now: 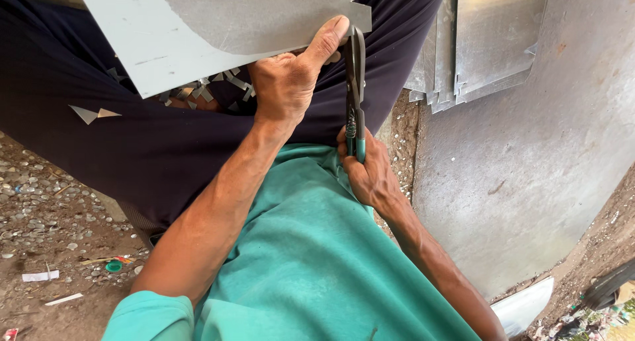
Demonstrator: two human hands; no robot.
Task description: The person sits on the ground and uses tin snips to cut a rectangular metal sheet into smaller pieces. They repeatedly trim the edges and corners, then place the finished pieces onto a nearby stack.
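Observation:
My left hand (288, 83) grips the near edge of a grey metal sheet (218, 23) that lies across my lap, with the thumb pressed on top next to a notched corner. My right hand (370, 172) is closed around the green-sleeved handles of tin snips (356, 63). The dark blades point away from me, right beside the left thumb at the sheet's edge. Small triangular metal offcuts (211, 89) lie on my dark trousers under the sheet.
A stack of cut metal sheets (489, 37) leans at the upper right, above a large grey metal panel (529, 149) on the ground. Gravelly dirt (46, 202) with litter and a green bottle cap (114, 266) lies to the left.

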